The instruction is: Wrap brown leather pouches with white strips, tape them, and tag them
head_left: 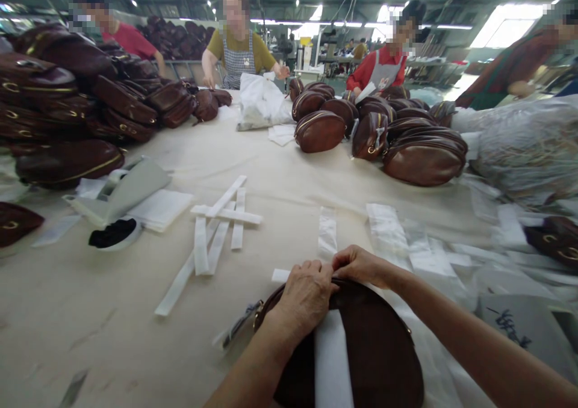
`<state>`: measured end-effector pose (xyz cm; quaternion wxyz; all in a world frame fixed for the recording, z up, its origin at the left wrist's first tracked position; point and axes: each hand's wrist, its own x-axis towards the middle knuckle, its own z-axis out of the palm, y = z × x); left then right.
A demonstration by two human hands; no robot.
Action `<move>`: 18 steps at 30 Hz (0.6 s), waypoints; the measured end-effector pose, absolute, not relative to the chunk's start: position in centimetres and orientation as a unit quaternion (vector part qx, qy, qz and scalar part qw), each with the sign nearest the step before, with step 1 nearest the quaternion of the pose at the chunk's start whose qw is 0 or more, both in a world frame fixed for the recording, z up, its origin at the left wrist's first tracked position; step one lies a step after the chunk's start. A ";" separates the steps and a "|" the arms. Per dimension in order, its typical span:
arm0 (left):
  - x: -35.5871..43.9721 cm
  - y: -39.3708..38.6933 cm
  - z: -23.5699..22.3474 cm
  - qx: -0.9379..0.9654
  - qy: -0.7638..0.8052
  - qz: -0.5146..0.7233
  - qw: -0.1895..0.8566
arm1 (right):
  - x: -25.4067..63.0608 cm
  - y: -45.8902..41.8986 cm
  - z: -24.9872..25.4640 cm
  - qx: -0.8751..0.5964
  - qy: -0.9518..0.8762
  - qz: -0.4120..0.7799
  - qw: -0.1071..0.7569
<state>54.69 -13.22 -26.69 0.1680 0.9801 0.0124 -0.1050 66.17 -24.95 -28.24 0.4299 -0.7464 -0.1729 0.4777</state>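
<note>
A round dark brown leather bag (383,342) lies directly before me, with a white paper strip (334,363) running down its middle. My left hand (304,293) is over the bag's top left part, its fingers curled around the upper rim. Against its fingertips, my right hand (363,266) is closed in a pinch at the top edge; what sits between its fingers is hidden. A metal zipper pull with a wrapped tag (241,324) hangs at the bag's left side. Just beyond the hands lies a clear-and-white plastic strip (327,230).
Loose white strips (219,227) lie crossed left of centre, near a stack of white sheets (162,206) and a grey folded piece (130,188). Brown bags pile high at left (58,89) and back right (424,155). Several co-workers stand across the table. A large plastic bundle (528,143) is at right.
</note>
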 end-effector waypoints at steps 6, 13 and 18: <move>55.0 -13.0 -27.3 0.979 -0.017 -0.102 0.173 | 68.9 -23.7 -29.3 -0.879 -0.114 0.301 0.352; 55.1 -12.6 -27.1 0.974 0.006 -0.124 0.192 | 68.9 -21.0 -30.7 -0.901 -0.093 0.244 0.346; 55.2 -12.6 -26.8 0.970 0.032 -0.115 0.214 | 66.6 -21.5 -27.6 -0.847 -0.126 0.263 0.445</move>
